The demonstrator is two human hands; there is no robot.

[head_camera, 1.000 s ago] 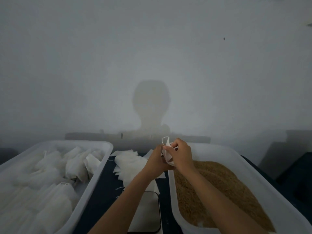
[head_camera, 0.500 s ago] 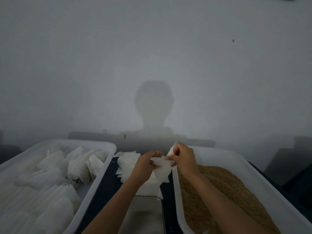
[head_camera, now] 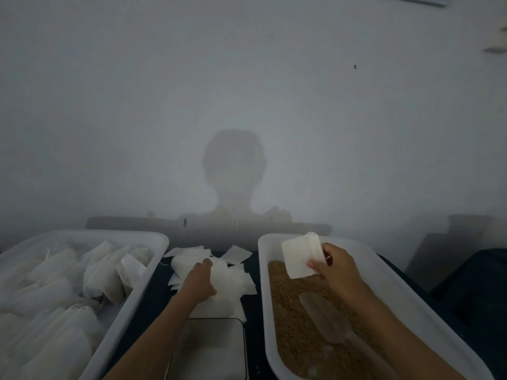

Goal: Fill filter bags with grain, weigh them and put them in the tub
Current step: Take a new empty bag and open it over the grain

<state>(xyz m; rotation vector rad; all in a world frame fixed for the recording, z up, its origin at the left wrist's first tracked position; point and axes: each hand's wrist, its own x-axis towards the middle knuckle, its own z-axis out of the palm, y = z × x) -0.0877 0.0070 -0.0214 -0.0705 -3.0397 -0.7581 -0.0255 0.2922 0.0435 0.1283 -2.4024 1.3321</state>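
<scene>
Over the grain point(head_camera: 296, 311), in my right hand point(head_camera: 333, 266), an empty filter bag point(head_camera: 300, 256) is pinched between thumb and fingers. Below that hand a pale scoop point(head_camera: 325, 316) lies in the grain tub point(head_camera: 411, 297). My left hand point(head_camera: 200, 281) rests on the loose bags point(head_camera: 233, 278); I cannot tell its grip. Left of it sits the tub point(head_camera: 148, 270) of filled bags point(head_camera: 104, 272), the scale point(head_camera: 211, 349) nearer me.

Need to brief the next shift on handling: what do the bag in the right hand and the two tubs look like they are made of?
The bag held by the right hand: thin white paper-like or non-woven sheet, matte, flat with crisp edges. The grain tub and the filled-bag tub: probably white moulded plastic, smooth, faintly glossy, with rounded rolled rims.
</scene>
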